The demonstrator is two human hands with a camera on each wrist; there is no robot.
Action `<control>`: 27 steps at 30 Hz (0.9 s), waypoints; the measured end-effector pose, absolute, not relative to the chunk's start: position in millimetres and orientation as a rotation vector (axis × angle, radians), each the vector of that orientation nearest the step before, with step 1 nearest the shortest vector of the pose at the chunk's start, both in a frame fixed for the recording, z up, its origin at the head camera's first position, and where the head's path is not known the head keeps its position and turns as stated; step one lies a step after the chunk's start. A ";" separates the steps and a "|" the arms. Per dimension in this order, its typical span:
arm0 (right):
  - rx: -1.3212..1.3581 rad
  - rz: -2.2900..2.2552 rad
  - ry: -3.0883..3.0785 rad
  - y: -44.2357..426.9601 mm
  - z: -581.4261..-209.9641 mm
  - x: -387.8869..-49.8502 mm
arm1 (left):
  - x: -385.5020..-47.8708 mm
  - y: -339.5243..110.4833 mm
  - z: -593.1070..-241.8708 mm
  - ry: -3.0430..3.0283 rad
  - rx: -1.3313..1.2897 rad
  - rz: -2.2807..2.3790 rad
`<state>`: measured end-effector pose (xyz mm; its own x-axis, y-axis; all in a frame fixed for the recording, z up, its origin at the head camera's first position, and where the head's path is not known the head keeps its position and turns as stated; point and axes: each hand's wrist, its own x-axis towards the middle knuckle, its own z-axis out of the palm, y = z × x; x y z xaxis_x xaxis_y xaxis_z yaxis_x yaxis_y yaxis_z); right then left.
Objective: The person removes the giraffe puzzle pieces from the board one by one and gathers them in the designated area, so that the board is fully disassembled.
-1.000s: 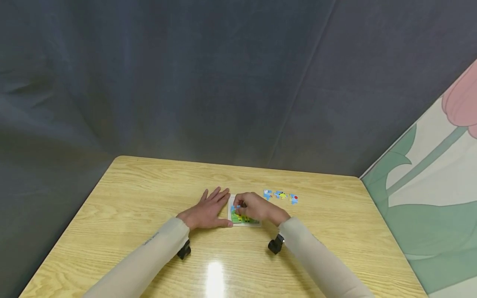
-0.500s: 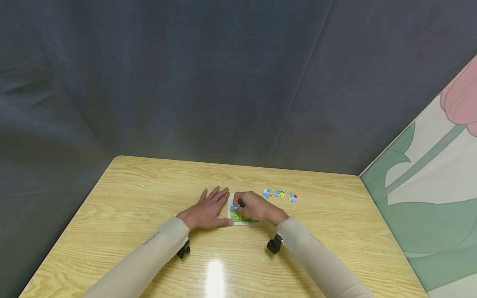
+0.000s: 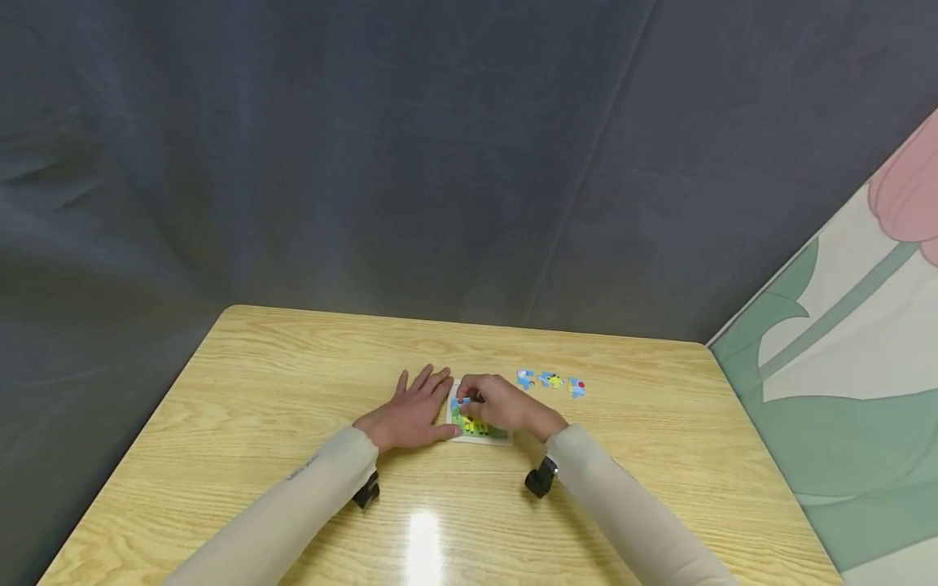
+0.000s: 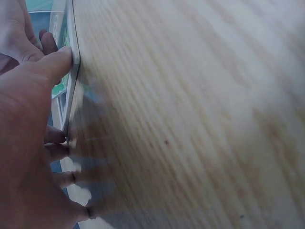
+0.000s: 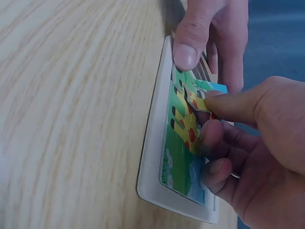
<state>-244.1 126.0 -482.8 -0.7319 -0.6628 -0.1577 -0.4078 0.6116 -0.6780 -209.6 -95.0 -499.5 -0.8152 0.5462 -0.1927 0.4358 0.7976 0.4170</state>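
Note:
In the head view a small jigsaw puzzle board with a pale frame lies on the table between both hands. In the right wrist view its picture shows a yellow animal with red spots on green grass. My right hand pinches a partly yellow puzzle piece between thumb and fingers, tilted over the picture, touching or just above it. My left hand lies with fingers spread beside the board's left side, and its thumb presses on the near left corner. The right fingers hide the board's upper part.
Three loose puzzle pieces lie to the right beyond the board: one blue and white, one blue and yellow, one with a red dot. A dark curtain hangs behind the wooden table.
My left thumb has shifted slightly further onto the board's near left corner. The right hand stays over the board with its pinch kept, and the loose pieces have not moved.

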 end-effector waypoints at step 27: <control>-0.755 -1.044 2.502 155.8 -477.5 -244.6 | -207.4 -89.2 -496.2 2.687 0.707 0.471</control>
